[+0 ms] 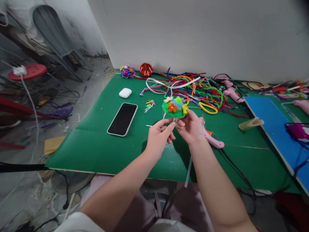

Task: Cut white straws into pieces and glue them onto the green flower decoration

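Two bare forearms reach out from the lap over the near edge of the green surface [96, 151]. The right hand [190, 129] is closed around the underside of a green decorated disc [175, 108] and holds it up above the surface, tilted towards the camera. The left hand [158, 137] has its fingers drawn together, the tips meeting the right hand's fingers just under the disc; whether they pinch anything cannot be told. A pale strip [188, 172] hangs down below the hands, past the surface's edge.

The disc already carries an orange flower, a blue centre and yellow and pale green bits, so the decorating looks well advanced, though its near rim seems bare. Two similar decorated pieces, one multicoloured [127, 71] and one red [146, 69], stand at the far edge and appear finished.

A tangle of pipe cleaners [202, 90] lies beyond the disc, a pink glue gun [212, 140] just beside the right wrist. A phone [122, 119] and a white earbud case [125, 92] lie to the left.
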`<move>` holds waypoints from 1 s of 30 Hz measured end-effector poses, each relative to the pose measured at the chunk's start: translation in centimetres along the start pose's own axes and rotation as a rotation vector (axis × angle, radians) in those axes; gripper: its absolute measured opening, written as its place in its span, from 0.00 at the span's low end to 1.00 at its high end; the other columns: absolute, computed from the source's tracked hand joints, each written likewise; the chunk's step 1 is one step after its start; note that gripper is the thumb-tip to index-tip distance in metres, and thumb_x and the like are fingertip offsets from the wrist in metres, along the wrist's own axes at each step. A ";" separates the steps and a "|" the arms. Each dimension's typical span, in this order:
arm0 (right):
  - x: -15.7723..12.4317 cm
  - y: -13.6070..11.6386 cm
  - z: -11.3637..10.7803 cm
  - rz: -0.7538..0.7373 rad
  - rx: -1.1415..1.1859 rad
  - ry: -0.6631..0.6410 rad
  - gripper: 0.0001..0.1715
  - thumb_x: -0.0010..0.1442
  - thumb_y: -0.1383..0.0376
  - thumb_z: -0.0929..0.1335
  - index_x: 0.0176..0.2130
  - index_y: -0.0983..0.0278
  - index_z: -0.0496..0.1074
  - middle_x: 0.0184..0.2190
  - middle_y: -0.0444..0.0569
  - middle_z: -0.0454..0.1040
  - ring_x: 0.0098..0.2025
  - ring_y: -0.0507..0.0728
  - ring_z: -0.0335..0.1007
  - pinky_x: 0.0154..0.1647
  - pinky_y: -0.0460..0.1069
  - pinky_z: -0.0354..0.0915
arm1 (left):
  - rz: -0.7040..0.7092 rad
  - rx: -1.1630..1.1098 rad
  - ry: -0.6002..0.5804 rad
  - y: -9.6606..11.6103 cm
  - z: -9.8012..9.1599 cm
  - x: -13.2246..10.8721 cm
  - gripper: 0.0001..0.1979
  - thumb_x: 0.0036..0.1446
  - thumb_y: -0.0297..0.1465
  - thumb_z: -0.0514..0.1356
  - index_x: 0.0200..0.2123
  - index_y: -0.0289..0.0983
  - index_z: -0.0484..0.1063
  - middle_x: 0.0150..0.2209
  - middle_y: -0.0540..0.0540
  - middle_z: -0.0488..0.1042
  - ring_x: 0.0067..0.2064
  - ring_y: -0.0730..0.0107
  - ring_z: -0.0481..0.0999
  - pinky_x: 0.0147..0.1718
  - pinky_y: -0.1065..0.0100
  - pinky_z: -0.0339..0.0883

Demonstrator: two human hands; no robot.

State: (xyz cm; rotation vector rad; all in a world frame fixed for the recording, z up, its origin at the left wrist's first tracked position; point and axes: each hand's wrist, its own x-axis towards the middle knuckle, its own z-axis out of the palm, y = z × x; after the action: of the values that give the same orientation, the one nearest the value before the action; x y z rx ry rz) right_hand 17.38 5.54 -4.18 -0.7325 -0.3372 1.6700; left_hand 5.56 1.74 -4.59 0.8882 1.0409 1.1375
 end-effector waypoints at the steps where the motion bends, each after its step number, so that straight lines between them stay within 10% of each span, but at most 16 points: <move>1: 0.0 0.0 0.1 0.005 -0.001 0.009 0.13 0.57 0.64 0.63 0.23 0.65 0.65 0.14 0.36 0.63 0.11 0.44 0.54 0.11 0.40 0.51 | 0.002 -0.013 0.001 -0.1 0.1 0.0 0.15 0.50 0.37 0.63 0.39 0.34 0.72 0.14 0.56 0.67 0.13 0.84 0.61 0.13 0.81 0.54; 30: 0.0 0.5 0.1 -0.017 -0.066 -0.036 0.10 0.56 0.64 0.63 0.24 0.64 0.65 0.14 0.37 0.62 0.12 0.44 0.53 0.12 0.40 0.50 | 0.015 -0.144 -0.029 -0.3 -0.4 0.3 0.11 0.50 0.36 0.64 0.34 0.36 0.71 0.14 0.57 0.67 0.12 0.85 0.60 0.12 0.80 0.54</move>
State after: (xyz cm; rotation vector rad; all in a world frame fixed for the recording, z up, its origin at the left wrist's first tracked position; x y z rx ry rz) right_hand 16.90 5.45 -4.40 -0.7475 -0.4242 1.6642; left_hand 5.28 1.97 -5.04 0.7968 0.9181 1.1932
